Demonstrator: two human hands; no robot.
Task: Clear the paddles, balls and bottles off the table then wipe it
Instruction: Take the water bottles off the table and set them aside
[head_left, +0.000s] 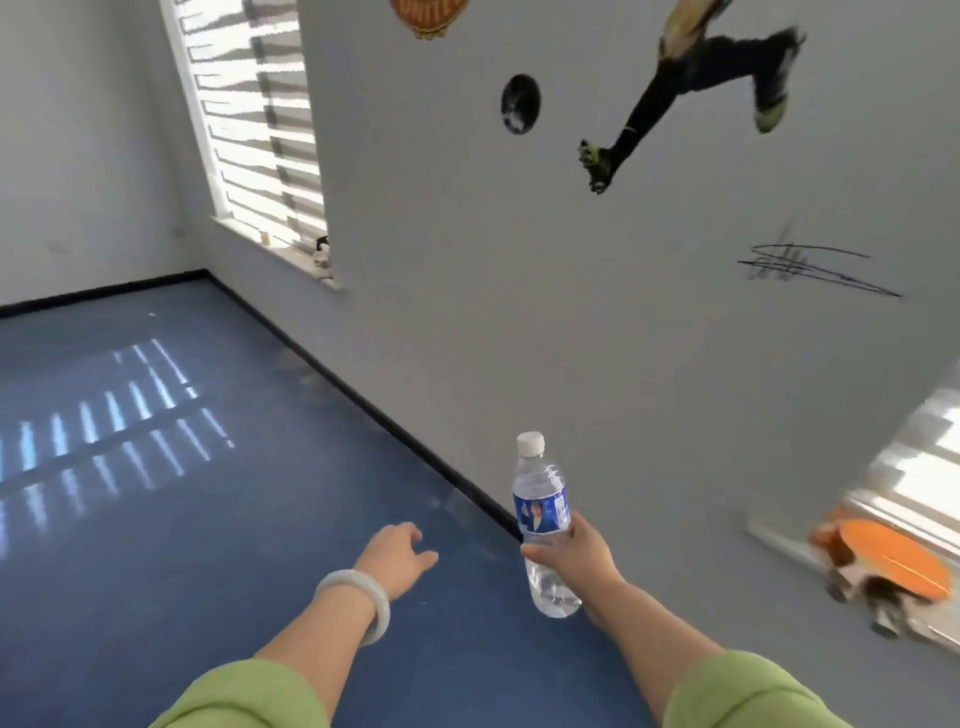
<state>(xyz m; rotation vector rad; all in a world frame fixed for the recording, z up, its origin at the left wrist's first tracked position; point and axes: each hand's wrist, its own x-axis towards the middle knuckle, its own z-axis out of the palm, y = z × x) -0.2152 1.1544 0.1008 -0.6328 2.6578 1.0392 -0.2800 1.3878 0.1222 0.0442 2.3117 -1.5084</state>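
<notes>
My right hand (582, 556) grips a clear water bottle (540, 499) with a blue label and a white cap, held upright over the blue floor near the wall. My left hand (397, 553) hangs empty to the left of it, fingers loosely curled, with a pale bangle on the wrist. An orange paddle (883, 558) lies on a windowsill at the right edge, blurred, with other small items beside it. The table is out of view.
Blue floor (156, 493) stretches left with stripes of sunlight on it. A grey wall (519, 312) with stickers runs from the far window to the right. A far windowsill (291, 254) holds small objects.
</notes>
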